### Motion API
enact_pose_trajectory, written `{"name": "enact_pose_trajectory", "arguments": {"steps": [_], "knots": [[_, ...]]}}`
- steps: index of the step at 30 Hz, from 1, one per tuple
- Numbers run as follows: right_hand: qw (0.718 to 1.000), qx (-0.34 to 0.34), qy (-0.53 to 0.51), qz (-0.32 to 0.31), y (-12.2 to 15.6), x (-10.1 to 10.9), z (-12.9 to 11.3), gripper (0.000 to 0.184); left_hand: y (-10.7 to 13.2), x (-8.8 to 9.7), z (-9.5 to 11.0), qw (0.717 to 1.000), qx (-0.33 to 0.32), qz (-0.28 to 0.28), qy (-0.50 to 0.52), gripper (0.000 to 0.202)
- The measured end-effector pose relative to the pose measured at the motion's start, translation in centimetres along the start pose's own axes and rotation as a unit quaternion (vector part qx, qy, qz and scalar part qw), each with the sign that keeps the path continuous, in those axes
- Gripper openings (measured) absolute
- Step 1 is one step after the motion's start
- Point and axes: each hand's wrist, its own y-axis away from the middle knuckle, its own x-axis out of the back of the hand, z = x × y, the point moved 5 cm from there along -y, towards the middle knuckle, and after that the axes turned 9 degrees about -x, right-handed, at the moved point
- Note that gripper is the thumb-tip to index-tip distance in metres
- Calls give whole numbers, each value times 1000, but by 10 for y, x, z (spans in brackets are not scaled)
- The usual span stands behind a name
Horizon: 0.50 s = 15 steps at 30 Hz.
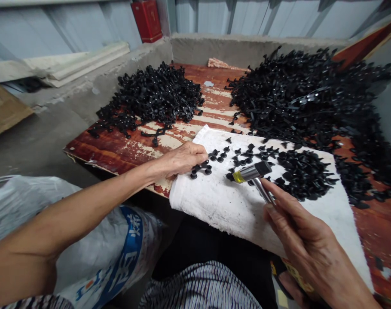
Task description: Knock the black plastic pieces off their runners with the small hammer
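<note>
My left hand (182,159) rests on the white cloth pad (221,206), fingers closed on a black plastic strip of joined parts (202,167). My right hand (298,240) grips the shaft of a small hammer (252,172) with a metal head and yellow band, its head hovering just above the pad beside the strip. Several loose small black parts (243,155) lie scattered on the pad, and a heap of them (303,174) sits to the right.
A worn red wooden board (118,150) carries two big piles of black plastic strips, one at the back left (153,96), a larger one at the right (311,94). A white sack with blue print (118,262) stands by my left arm. Grey walls surround.
</note>
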Motion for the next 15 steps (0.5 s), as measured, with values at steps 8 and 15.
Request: {"name": "enact_pose_trajectory", "arguments": {"steps": [8,15], "knots": [[999,12,30,-2,-1,0,-1,45,-2,-1,6,1000,13,20,-12,29],[995,78,69,1,-16,1,-23,44,-6,4,-6,998,47,-13,46,26]]}}
